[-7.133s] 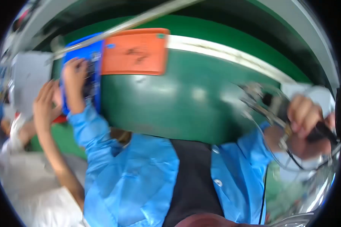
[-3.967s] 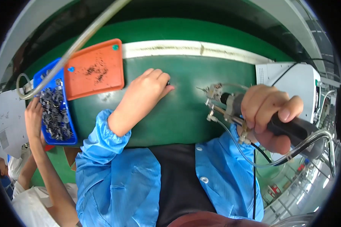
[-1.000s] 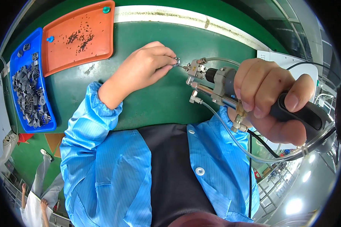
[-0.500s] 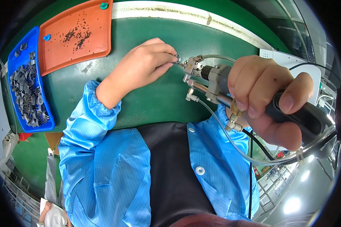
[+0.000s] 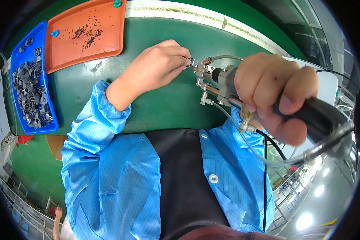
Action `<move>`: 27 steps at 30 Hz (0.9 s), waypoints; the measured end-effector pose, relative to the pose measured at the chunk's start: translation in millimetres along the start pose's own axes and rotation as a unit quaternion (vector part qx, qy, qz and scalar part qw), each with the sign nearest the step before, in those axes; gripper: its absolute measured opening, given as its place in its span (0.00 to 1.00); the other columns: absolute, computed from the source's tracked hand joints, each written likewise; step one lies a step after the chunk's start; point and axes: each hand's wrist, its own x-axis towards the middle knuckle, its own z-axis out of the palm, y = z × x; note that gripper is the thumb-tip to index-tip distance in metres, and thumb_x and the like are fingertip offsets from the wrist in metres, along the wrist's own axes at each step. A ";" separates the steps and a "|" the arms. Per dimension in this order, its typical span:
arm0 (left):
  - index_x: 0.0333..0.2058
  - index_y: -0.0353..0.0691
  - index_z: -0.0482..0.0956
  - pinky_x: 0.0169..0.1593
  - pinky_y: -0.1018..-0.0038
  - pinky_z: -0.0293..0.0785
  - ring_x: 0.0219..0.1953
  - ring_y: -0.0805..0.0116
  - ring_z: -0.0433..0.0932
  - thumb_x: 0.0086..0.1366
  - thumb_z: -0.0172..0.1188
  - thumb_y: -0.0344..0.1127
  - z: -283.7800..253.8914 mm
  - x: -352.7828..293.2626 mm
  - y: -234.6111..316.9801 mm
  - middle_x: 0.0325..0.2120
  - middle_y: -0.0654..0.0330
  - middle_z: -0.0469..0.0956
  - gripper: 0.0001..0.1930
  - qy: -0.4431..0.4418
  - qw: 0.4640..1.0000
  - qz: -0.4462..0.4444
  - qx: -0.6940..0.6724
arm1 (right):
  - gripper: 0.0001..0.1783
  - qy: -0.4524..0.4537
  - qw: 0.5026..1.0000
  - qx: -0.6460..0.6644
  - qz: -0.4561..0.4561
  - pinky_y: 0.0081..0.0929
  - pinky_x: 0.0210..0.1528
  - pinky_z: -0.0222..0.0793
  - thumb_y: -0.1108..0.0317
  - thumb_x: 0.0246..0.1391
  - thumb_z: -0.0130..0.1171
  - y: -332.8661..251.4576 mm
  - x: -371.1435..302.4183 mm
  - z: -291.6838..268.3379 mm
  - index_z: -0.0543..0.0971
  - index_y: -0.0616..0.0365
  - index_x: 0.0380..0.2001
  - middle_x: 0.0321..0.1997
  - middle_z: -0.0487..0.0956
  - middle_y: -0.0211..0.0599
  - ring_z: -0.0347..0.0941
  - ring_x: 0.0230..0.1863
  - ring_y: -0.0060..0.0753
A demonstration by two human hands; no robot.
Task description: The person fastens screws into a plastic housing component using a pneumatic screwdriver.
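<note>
My left hand (image 5: 158,66) pinches a small dark part (image 5: 191,63) with a shiny face between thumb and fingertips, above the green table. From the other side, my right hand (image 5: 274,94) is wrapped round the dark grip of a power screwdriver (image 5: 224,82) with metal fittings and air hoses. The nose of the screwdriver points left and meets the part, or nearly so; its exact contact is too small to tell. My left fingers cover most of the part.
At the left stands a blue tray (image 5: 56,120) heaped with small grey and metal parts. Beside it lies an orange tray (image 5: 68,50) with scattered tiny dark pieces. A clear hose (image 5: 264,160) loops below the screwdriver. Another person's hand (image 5: 59,212) shows at the lower left.
The whole view has shifted slightly, so the trays sit further right. My right hand and the screwdriver's grip have come a little left and up. Both holds are unchanged.
</note>
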 end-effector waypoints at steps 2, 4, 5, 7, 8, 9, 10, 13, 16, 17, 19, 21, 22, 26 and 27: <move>0.34 0.30 0.84 0.44 0.64 0.79 0.40 0.53 0.80 0.57 0.68 0.23 0.3 -0.9 -0.1 0.39 0.53 0.83 0.06 0.001 1.000 0.000 0.000 | 0.22 0.008 1.000 0.000 0.012 0.25 0.23 0.64 0.46 0.63 0.64 -0.3 0.4 3.9 0.67 0.49 0.38 0.20 0.73 0.23 0.70 0.19 0.23; 0.34 0.30 0.84 0.44 0.63 0.79 0.40 0.53 0.80 0.57 0.68 0.23 4.1 2.2 -3.0 0.39 0.53 0.83 0.06 0.001 1.000 0.007 -0.007 | 0.21 0.056 0.998 -0.024 0.011 0.25 0.23 0.64 0.49 0.63 0.65 -0.8 -2.5 12.2 0.67 0.50 0.40 0.20 0.73 0.23 0.70 0.19 0.24; 0.34 0.30 0.84 0.44 0.64 0.79 0.40 0.53 0.80 0.57 0.68 0.23 8.0 7.1 -6.4 0.39 0.54 0.83 0.06 -0.002 1.000 0.017 -0.018 | 0.23 0.044 0.997 -0.069 0.003 0.25 0.22 0.64 0.45 0.63 0.63 -2.1 -1.7 11.0 0.69 0.50 0.45 0.20 0.73 0.23 0.70 0.19 0.23; 0.35 0.31 0.84 0.44 0.64 0.80 0.40 0.54 0.80 0.57 0.68 0.24 23.9 23.9 -14.0 0.39 0.54 0.83 0.06 -0.005 0.998 0.052 -0.047 | 0.25 0.070 0.993 -0.093 -0.009 0.25 0.22 0.65 0.43 0.63 0.62 -18.7 -3.5 7.8 0.70 0.49 0.49 0.21 0.74 0.22 0.70 0.19 0.22; 0.35 0.32 0.84 0.44 0.64 0.80 0.40 0.54 0.80 0.57 0.68 0.24 4.7 7.2 -6.8 0.39 0.55 0.83 0.06 0.004 1.000 0.025 -0.016 | 0.28 0.068 0.995 -0.041 -0.056 0.25 0.22 0.65 0.40 0.63 0.61 -16.5 -1.4 9.0 0.70 0.49 0.53 0.21 0.75 0.21 0.70 0.19 0.21; 0.35 0.33 0.84 0.45 0.64 0.80 0.40 0.54 0.80 0.57 0.68 0.24 -13.4 -9.6 -0.2 0.39 0.55 0.83 0.06 0.011 1.000 -0.003 0.014 | 0.33 0.045 0.993 -0.007 -0.105 0.23 0.22 0.66 0.36 0.62 0.60 -18.8 3.5 6.2 0.69 0.46 0.58 0.21 0.75 0.19 0.71 0.19 0.19; 0.35 0.33 0.84 0.45 0.64 0.80 0.40 0.54 0.80 0.57 0.68 0.24 -20.0 -18.9 2.9 0.39 0.55 0.83 0.06 0.014 0.999 -0.020 0.033 | 0.34 0.009 0.996 0.001 -0.087 0.21 0.23 0.68 0.35 0.60 0.61 -35.5 15.1 -0.1 0.69 0.46 0.59 0.20 0.75 0.17 0.72 0.20 0.18; 0.35 0.36 0.85 0.46 0.64 0.80 0.42 0.55 0.81 0.56 0.68 0.24 -5.9 2.3 -9.6 0.40 0.56 0.83 0.07 0.008 1.000 0.020 -0.009 | 0.33 0.066 0.992 -0.015 -0.111 0.16 0.25 0.66 0.38 0.57 0.67 -73.8 0.4 -11.7 0.74 0.49 0.55 0.21 0.76 0.15 0.72 0.21 0.13; 0.35 0.37 0.86 0.48 0.64 0.80 0.44 0.56 0.80 0.57 0.68 0.28 -1.4 -6.3 -12.4 0.40 0.59 0.83 0.07 0.017 1.000 0.011 -0.012 | 0.30 0.164 0.974 -0.059 -0.143 0.16 0.27 0.61 0.41 0.57 0.68 -71.3 -18.2 -6.8 0.72 0.48 0.53 0.20 0.74 0.18 0.70 0.21 0.17; 0.35 0.37 0.86 0.48 0.65 0.79 0.43 0.57 0.80 0.57 0.68 0.29 11.5 14.3 -10.6 0.39 0.59 0.83 0.07 0.020 0.998 0.055 -0.035 | 0.30 0.184 0.968 -0.105 -0.137 0.17 0.27 0.60 0.41 0.57 0.68 -92.7 -21.8 1.7 0.72 0.48 0.52 0.20 0.74 0.18 0.69 0.22 0.18; 0.34 0.37 0.85 0.47 0.65 0.79 0.42 0.58 0.80 0.56 0.69 0.30 -0.8 -8.6 -11.0 0.38 0.60 0.82 0.06 0.029 0.999 0.014 -0.013 | 0.30 0.192 0.966 -0.049 -0.163 0.17 0.28 0.59 0.41 0.57 0.68 -65.2 -25.1 2.4 0.73 0.48 0.52 0.20 0.73 0.18 0.69 0.22 0.18; 0.33 0.37 0.85 0.46 0.64 0.80 0.42 0.58 0.80 0.57 0.69 0.30 -12.2 -6.2 -3.5 0.38 0.60 0.82 0.06 0.029 0.999 0.012 -0.010 | 0.29 0.211 0.964 -0.085 -0.137 0.17 0.28 0.59 0.41 0.57 0.68 -65.9 -26.9 -0.6 0.73 0.48 0.51 0.20 0.73 0.19 0.69 0.22 0.19; 0.33 0.38 0.85 0.46 0.64 0.80 0.42 0.58 0.80 0.57 0.69 0.30 -26.0 -5.3 4.8 0.37 0.60 0.82 0.06 0.046 0.999 0.003 0.019 | 0.29 0.215 0.962 -0.087 -0.145 0.17 0.28 0.59 0.41 0.57 0.68 -66.2 -26.0 -1.0 0.73 0.48 0.51 0.20 0.73 0.19 0.69 0.22 0.19; 0.34 0.40 0.86 0.47 0.63 0.78 0.42 0.56 0.81 0.55 0.69 0.31 -134.7 -55.6 29.3 0.36 0.59 0.84 0.07 0.148 0.947 -0.098 0.267 | 0.30 0.216 0.962 -0.037 -0.161 0.19 0.26 0.60 0.41 0.58 0.66 -46.0 -14.0 -3.0 0.71 0.50 0.51 0.19 0.73 0.20 0.68 0.21 0.20; 0.35 0.40 0.87 0.48 0.63 0.78 0.42 0.55 0.81 0.56 0.69 0.31 -164.7 -67.0 37.8 0.38 0.57 0.85 0.08 0.191 0.916 -0.130 0.328 | 0.29 0.226 0.961 -0.044 -0.157 0.20 0.26 0.60 0.42 0.59 0.66 -43.6 -11.1 -1.3 0.70 0.51 0.49 0.19 0.72 0.20 0.68 0.20 0.20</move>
